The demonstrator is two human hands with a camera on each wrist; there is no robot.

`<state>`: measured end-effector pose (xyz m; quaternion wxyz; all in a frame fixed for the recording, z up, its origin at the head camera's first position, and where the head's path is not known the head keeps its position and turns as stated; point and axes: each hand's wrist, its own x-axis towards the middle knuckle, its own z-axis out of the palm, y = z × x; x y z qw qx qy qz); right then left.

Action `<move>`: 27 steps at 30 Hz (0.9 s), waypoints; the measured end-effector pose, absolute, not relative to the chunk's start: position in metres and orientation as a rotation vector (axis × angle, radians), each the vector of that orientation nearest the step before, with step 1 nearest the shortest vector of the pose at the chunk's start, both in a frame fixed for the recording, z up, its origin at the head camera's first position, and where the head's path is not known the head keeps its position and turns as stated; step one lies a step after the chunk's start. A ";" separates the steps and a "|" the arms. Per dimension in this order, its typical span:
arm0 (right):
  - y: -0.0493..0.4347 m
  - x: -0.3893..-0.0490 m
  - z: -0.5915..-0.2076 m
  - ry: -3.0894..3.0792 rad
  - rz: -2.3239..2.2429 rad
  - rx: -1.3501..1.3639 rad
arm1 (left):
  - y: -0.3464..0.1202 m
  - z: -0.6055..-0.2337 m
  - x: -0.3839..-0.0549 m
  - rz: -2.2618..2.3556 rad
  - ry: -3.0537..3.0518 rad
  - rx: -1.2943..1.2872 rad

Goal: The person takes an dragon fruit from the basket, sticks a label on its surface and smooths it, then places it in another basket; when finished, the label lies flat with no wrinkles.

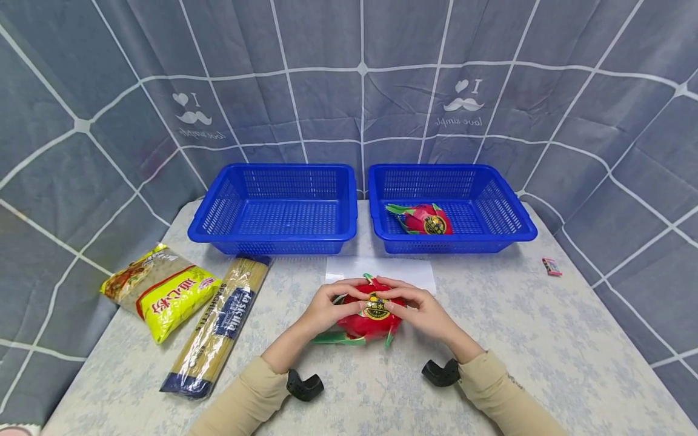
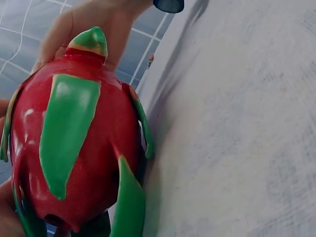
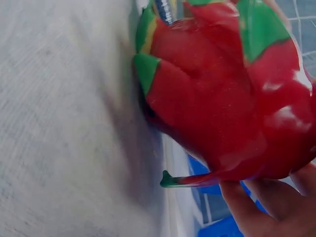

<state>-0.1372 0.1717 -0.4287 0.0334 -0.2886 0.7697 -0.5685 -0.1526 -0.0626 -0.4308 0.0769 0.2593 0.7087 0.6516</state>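
Note:
In the head view, a red dragon fruit [image 1: 362,327] with green leaf tips and a round black-and-yellow sticker sits at the front middle of the table. My left hand [image 1: 327,307] grips its left side and my right hand [image 1: 428,312] grips its right side. Both thumbs lie by the sticker, with the other fingers curved over the far side. In the left wrist view the glossy fruit [image 2: 94,148] shows green leaves along its skin. Fingers [image 3: 247,207] wrap the fruit's edge in the right wrist view, close above the tabletop.
Two blue baskets stand at the back, the left one [image 1: 349,233] and the right one [image 1: 515,233], which contains another dragon fruit [image 1: 422,219]. Leftward lie a yellow bag [image 1: 163,290] and a spaghetti pack [image 1: 220,327]. A white sheet [image 1: 422,272] and a small packet [image 1: 552,266] also lie there.

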 end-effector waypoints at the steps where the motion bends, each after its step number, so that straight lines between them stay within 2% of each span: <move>1: 0.171 -0.137 -0.429 2.382 -1.744 -0.888 | -0.062 -0.432 -0.152 1.947 2.154 0.797; 5: 0.168 -0.132 -0.427 2.475 -1.709 -0.897 | -0.059 -0.433 -0.150 1.935 2.209 0.813; 11: 0.155 -0.119 -0.412 2.617 -1.623 -0.732 | -0.055 -0.409 -0.137 1.937 2.276 0.752; 15: 0.152 -0.121 -0.427 2.665 -1.680 -0.671 | -0.054 -0.423 -0.144 1.983 2.276 0.757; 18: 0.154 -0.123 -0.430 2.636 -1.714 -0.688 | -0.057 -0.433 -0.152 1.989 2.234 0.788; 27: 0.180 -0.140 -0.423 2.197 -1.707 -0.902 | -0.063 -0.431 -0.153 1.948 2.098 0.833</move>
